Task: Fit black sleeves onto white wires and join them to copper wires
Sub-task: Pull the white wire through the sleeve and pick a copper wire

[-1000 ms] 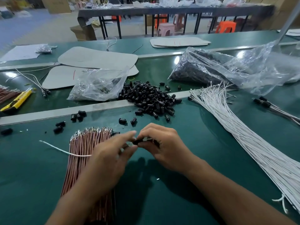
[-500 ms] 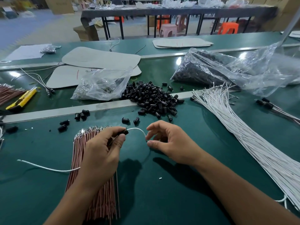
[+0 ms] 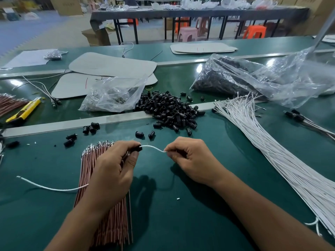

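My left hand (image 3: 112, 165) grips a black sleeve (image 3: 137, 148) threaded on a white wire (image 3: 152, 148). The wire arcs right to my right hand (image 3: 192, 156), which pinches its end. The wire's other end trails left across the green table (image 3: 199, 205) from under my left hand. A bundle of copper wires (image 3: 101, 178) lies beneath my left hand. Loose black sleeves are heaped (image 3: 170, 109) beyond my hands, and a fan of white wires (image 3: 272, 151) spreads at the right.
Clear plastic bags (image 3: 116, 95) (image 3: 253, 78) lie behind the sleeve heap. A yellow tool (image 3: 23, 110) and more copper wires (image 3: 9, 104) are at the far left. Finished joined wires (image 3: 308, 122) lie at the right. A metal strip (image 3: 72, 124) crosses the table.
My hands have moved apart from touching. The sleeve stays in my left hand while my right hand has taken the wire's end, so a short stretch of wire spans between them.
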Motion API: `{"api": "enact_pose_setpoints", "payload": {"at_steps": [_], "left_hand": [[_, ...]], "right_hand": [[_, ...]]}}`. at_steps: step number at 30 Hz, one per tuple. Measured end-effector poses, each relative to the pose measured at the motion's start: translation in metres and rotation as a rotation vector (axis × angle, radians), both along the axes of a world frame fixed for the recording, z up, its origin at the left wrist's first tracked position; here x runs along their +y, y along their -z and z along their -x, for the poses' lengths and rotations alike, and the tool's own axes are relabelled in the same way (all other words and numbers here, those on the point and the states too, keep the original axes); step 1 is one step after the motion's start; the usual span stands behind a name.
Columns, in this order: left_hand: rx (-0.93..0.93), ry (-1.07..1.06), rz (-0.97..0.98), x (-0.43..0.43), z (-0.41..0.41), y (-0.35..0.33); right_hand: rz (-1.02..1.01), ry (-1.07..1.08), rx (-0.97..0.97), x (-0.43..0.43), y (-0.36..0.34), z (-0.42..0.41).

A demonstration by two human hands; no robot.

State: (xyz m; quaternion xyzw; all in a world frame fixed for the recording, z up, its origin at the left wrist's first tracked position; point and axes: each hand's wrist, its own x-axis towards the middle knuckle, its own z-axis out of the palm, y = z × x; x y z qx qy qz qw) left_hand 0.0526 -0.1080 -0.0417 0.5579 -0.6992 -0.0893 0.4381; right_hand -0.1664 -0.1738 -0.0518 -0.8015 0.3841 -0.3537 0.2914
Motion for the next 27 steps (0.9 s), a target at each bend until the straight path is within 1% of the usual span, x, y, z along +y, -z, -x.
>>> {"api": "enact_pose_setpoints", "payload": {"at_steps": [5,10,13,16,19,25,27], "left_hand": [[-0.168,0.009,-0.031,-0.001,-0.011,-0.004],[-0.227,0.088,-0.117,0.002,-0.005,-0.004],[-0.230,0.109,-0.144,0.003,-0.003,-0.004],[-0.192,0.096,-0.134,0.003,-0.003,-0.003],[-0.164,0.103,-0.122,0.004,0.001,-0.002],[-0.128,0.174,-0.125,0.005,0.015,0.001],[-0.112,0.152,-0.110,0.004,0.016,0.002]], "right_hand": [[0.108,0.087,-0.001,-0.005,-0.002,0.004],[0.137,0.117,-0.006,-0.004,-0.002,0.004],[0.130,0.153,-0.067,-0.003,-0.004,0.003],[0.077,0.177,-0.154,-0.003,-0.004,0.002],[0.002,0.124,-0.214,0.002,-0.001,-0.003],[0.047,-0.017,-0.215,0.016,0.006,-0.023],[0.002,-0.031,-0.226,0.016,0.008,-0.024]]}}
